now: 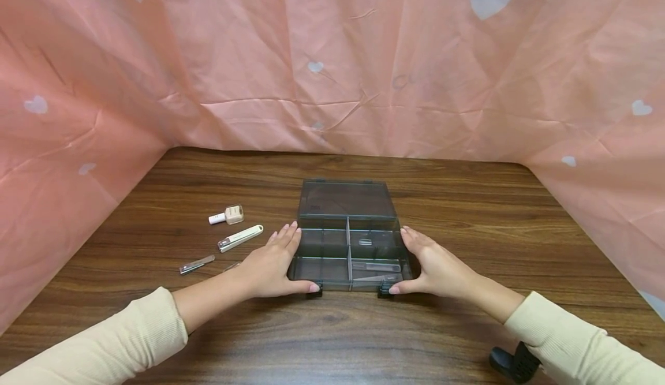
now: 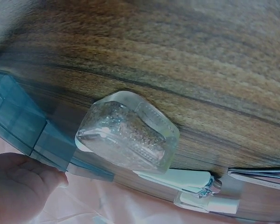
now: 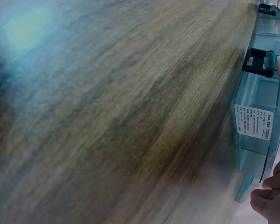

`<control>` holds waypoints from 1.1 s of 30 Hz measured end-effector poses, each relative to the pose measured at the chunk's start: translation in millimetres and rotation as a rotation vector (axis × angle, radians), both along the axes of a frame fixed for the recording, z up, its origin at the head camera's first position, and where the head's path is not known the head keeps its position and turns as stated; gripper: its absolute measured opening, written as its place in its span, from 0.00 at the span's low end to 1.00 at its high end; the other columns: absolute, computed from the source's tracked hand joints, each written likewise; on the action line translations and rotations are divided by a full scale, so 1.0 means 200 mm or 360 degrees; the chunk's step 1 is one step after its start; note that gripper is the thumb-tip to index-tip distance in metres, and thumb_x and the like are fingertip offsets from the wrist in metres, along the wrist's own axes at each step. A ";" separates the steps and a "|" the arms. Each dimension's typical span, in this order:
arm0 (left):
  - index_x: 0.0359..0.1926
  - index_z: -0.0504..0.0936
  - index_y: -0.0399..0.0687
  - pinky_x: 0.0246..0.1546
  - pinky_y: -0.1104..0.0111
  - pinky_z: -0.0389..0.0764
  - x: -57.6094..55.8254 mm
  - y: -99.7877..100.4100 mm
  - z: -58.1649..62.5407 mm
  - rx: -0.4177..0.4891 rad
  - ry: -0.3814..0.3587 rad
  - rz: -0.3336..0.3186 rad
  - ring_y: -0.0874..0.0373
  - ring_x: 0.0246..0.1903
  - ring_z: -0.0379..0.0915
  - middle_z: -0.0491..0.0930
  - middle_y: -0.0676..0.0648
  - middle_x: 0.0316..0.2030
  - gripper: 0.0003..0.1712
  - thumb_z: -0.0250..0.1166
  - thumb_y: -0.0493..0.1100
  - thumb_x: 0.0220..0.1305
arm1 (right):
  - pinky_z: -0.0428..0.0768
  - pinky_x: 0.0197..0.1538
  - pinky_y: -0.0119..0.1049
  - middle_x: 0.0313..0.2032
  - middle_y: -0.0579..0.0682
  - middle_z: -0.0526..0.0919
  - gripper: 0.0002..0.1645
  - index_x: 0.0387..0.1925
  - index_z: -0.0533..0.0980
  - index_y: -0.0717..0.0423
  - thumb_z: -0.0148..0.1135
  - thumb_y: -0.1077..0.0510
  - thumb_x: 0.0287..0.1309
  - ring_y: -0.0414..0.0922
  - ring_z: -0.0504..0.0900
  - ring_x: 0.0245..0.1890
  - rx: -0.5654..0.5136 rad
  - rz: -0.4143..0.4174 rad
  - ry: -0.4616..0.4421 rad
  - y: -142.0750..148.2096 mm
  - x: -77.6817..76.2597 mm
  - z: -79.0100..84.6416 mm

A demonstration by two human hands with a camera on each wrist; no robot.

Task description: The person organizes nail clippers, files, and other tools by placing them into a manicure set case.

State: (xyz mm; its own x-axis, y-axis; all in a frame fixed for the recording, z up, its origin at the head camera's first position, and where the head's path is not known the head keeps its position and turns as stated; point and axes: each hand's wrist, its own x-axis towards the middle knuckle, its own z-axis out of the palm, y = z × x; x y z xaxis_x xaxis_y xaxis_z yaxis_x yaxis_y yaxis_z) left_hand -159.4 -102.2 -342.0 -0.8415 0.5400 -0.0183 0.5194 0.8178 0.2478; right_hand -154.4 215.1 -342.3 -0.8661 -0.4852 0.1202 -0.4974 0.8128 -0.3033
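Note:
A dark see-through compartment box (image 1: 322, 269) stands on the table, its lid (image 1: 345, 198) folded back on the far side. My left hand (image 1: 275, 264) grips its left side, fingers along the wall and thumb at the left front latch. On the opposite side my right hand (image 1: 433, 264) holds the box likewise, its thumb by the right black latch (image 3: 260, 62). Slim flat pieces (image 1: 376, 267) lie in the near right compartment; a small clear piece (image 1: 365, 242) is in the one behind. A white label (image 3: 254, 122) shows on the box's front.
Left of the box lie a nail polish bottle (image 1: 235, 214), a white nail clipper (image 1: 241, 238) and a smaller metal nail clipper (image 1: 197, 264). Close to the left wrist lies a clear glittery bottle (image 2: 128, 135), mostly hidden in the head view. Pink cloth (image 1: 332, 85) surrounds the wooden table (image 1: 519, 229).

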 end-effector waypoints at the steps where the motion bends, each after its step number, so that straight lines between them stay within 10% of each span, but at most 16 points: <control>1: 0.67 0.53 0.27 0.69 0.53 0.53 0.00 0.00 0.00 0.0004 -0.0002 -0.0001 0.41 0.71 0.43 0.48 0.30 0.69 0.63 0.60 0.73 0.48 | 0.66 0.61 0.57 0.62 0.73 0.63 0.64 0.60 0.60 0.78 0.74 0.37 0.32 0.65 0.64 0.63 0.0003 0.0004 -0.0014 0.00 0.00 0.00; 21: 0.64 0.64 0.32 0.62 0.48 0.64 0.00 -0.18 -0.03 0.0372 0.0237 0.0119 0.41 0.66 0.57 0.65 0.35 0.63 0.49 0.66 0.62 0.51 | 0.66 0.61 0.57 0.60 0.74 0.65 0.65 0.59 0.61 0.80 0.72 0.34 0.33 0.66 0.65 0.62 0.0062 0.0028 -0.0104 -0.01 -0.02 0.03; 33: 0.60 0.70 0.37 0.56 0.49 0.71 -0.01 -0.36 -0.03 0.0345 0.0384 0.0225 0.42 0.59 0.67 0.72 0.37 0.59 0.38 0.67 0.55 0.54 | 0.65 0.62 0.58 0.60 0.73 0.66 0.63 0.59 0.62 0.79 0.72 0.35 0.34 0.66 0.62 0.63 0.0097 0.0016 -0.0085 -0.01 -0.01 0.04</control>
State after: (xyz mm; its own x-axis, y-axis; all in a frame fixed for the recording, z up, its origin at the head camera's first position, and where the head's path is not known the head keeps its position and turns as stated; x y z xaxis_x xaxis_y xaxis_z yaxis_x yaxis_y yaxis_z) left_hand -162.1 -173.5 -347.2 -0.8742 0.3875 0.2925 0.4696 0.8277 0.3072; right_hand -155.9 212.6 -333.5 -0.8655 -0.4990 0.0440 -0.4901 0.8255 -0.2799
